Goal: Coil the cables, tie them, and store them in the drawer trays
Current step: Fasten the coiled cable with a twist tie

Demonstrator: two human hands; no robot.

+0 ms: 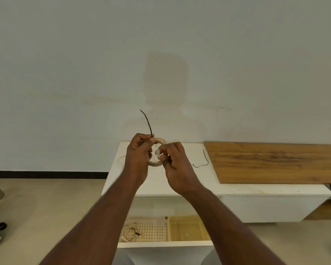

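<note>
Coiled cable: a cream ring of cable, held up between both hands above the white bench, its lower arc showing below the fingers.
Black tie: pinched at its base, the free end curving up and to the left against the wall.
Left hand: fingers curled in, thumb and forefinger pinching the tie right at the top of the coil.
Right hand: curled too, fingertips gripping the coil's right side and a pale translucent cable end; exactly how the fingers sit is hard to tell.
Spare tie: a second black tie lies loose on the bench, just right of the hands.
Loose cord: a cream strand trails across the bench behind the left hand.
Drawer: pulled open below the bench, two trays side by side.
Left tray: perforated, with a tied cream bundle in its left end.
Right tray: yellow, translucent.
Wooden board: rests on the bench to the right.
</note>
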